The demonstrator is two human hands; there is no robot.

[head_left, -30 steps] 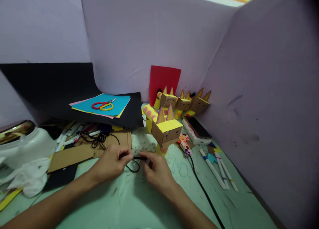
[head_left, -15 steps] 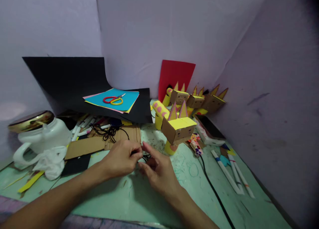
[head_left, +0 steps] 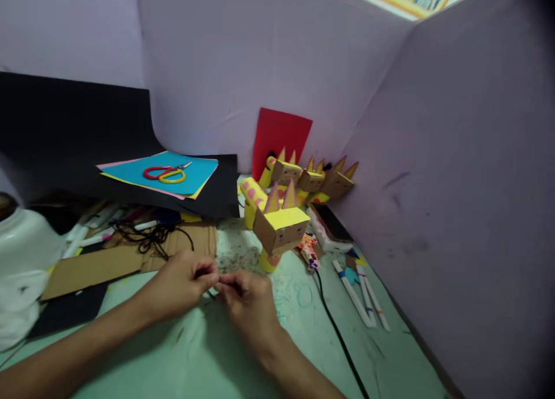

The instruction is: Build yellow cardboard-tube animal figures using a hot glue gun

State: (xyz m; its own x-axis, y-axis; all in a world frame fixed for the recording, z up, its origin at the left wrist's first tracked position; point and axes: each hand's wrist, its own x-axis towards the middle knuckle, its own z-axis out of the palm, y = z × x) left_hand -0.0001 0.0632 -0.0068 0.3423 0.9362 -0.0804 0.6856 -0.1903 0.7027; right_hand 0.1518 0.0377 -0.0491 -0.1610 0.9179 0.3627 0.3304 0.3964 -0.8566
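Note:
My left hand (head_left: 184,280) and my right hand (head_left: 249,303) meet fingertip to fingertip above the green table, both pinched closed. A short piece of black string (head_left: 210,295) shows just below the left fingers; the rest is hidden inside the grip. Behind the left hand lies a loose tangle of black string (head_left: 151,237) on cardboard pieces (head_left: 97,268). Just beyond my right hand stands a giraffe-like cardboard figure (head_left: 280,231) with a box head, yellow top, pointed horns and a spotted yellow body.
Red-and-yellow scissors (head_left: 167,174) lie on blue paper (head_left: 197,170) at back left. Similar figures (head_left: 312,179) stand by a red sheet (head_left: 281,136). On the right are a phone (head_left: 332,224), a patterned glue gun (head_left: 309,251) with a cord, and markers (head_left: 353,292). A white jug (head_left: 28,240) stands left.
My right hand has closed from spread fingers to a pinch against the left fingertips. The black loops between the hands are now mostly hidden. The camera view has turned right.

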